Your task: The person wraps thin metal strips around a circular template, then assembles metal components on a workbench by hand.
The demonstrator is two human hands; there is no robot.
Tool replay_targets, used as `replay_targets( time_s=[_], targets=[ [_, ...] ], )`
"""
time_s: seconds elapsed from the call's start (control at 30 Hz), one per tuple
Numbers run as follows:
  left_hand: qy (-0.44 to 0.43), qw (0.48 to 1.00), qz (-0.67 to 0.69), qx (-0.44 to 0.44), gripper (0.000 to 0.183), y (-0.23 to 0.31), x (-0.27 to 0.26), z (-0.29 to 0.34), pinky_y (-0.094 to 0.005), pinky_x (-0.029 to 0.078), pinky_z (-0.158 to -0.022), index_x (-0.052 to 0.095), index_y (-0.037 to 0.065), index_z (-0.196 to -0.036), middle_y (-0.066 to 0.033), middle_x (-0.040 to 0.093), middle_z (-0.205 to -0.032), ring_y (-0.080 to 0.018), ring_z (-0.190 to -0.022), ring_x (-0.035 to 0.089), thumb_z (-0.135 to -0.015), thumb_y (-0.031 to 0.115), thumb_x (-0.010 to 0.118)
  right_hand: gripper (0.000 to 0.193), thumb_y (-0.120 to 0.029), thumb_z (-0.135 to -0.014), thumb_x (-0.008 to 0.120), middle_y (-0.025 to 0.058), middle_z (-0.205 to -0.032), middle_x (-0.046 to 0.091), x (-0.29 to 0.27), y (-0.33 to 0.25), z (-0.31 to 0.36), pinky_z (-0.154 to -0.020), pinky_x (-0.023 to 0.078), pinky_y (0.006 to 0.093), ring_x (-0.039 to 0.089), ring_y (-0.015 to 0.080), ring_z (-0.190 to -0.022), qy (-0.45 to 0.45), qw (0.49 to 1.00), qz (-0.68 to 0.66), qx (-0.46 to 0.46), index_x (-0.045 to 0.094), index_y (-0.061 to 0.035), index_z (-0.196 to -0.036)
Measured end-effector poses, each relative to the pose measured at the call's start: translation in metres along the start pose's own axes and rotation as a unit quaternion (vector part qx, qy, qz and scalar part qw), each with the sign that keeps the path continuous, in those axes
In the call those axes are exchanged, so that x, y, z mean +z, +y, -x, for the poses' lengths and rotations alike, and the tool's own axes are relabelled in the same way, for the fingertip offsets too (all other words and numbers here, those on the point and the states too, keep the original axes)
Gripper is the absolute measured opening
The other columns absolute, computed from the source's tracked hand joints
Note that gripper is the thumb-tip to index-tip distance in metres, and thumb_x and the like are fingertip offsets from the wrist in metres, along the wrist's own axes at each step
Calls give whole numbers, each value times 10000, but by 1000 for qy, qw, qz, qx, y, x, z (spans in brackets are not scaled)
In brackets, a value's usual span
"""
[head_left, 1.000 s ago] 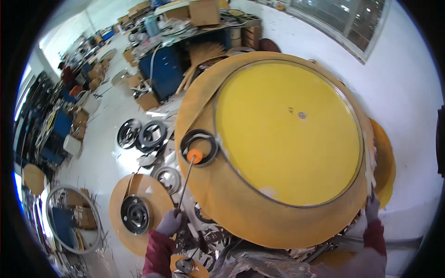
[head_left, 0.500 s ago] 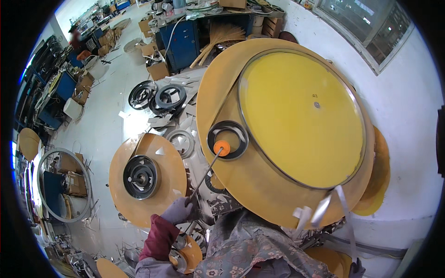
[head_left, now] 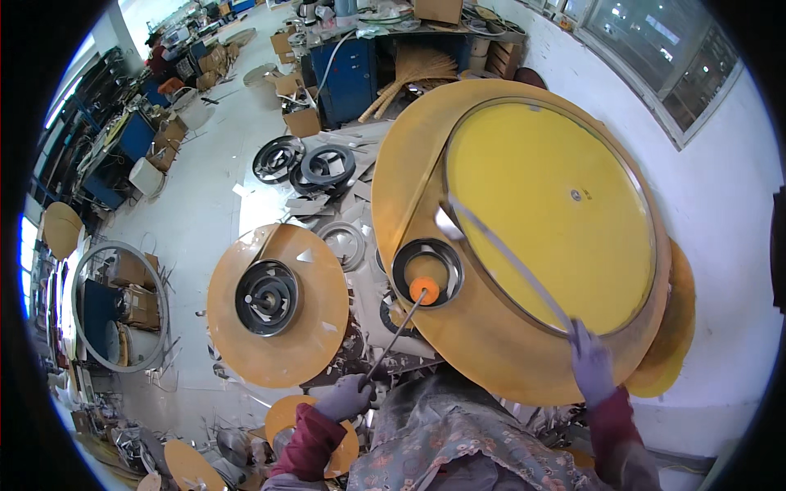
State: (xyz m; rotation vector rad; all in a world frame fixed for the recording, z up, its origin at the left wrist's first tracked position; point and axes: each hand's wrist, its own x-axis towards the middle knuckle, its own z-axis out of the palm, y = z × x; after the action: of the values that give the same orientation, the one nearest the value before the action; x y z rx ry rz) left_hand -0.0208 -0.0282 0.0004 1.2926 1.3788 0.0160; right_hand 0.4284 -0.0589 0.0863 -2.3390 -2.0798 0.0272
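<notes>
The left hand (head_left: 345, 398) curls its fingers round an orange-tipped rod (head_left: 393, 342), the right hand (head_left: 592, 365) pinches a grey strip (head_left: 516, 261) over the yellow disc (head_left: 536, 164), work seemingly midway, the strip loose.

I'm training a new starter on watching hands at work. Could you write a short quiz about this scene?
1. Multiple choice: what does the right hand hold?
A) a broom
B) a long thin strip
C) a cardboard box

2. True or false: in this view, part of the strip crosses in front of the yellow disc.

3. Fill in the colour: the left hand grips a rod whose far end carries a round ____ head.

Key: 1. B; 2. True; 3. orange
</notes>
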Motion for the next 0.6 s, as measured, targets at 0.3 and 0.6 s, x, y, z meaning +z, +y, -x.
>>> replay_targets(
  time_s=[0.3, 0.6],
  targets=[
    [19, 999, -34, 26, 254, 15, 8, -14, -421, 484, -676, 593, -43, -907, -191, 638, -749, -281, -681, 630, -875, 192, 501, 494, 12, -865, 527, 211, -1206, 609, -8, 21, -71, -862, 484, 354, 651, 306, -974, 125, 959, -254, -2, 473, -53, -1351],
    [60, 994, -28, 82, 242, -31, 21, -40, -332, 465, -594, 635, -4, -947, -89, 623, -696, -166, -590, 572, -894, 159, 465, 473, -159, -915, 612, -67, -545, 401, 92, 191, 24, -326, 242, 220, 292, 41, -369, 218, 712, -526, 411, 495, -223, -1369]
  ],
)
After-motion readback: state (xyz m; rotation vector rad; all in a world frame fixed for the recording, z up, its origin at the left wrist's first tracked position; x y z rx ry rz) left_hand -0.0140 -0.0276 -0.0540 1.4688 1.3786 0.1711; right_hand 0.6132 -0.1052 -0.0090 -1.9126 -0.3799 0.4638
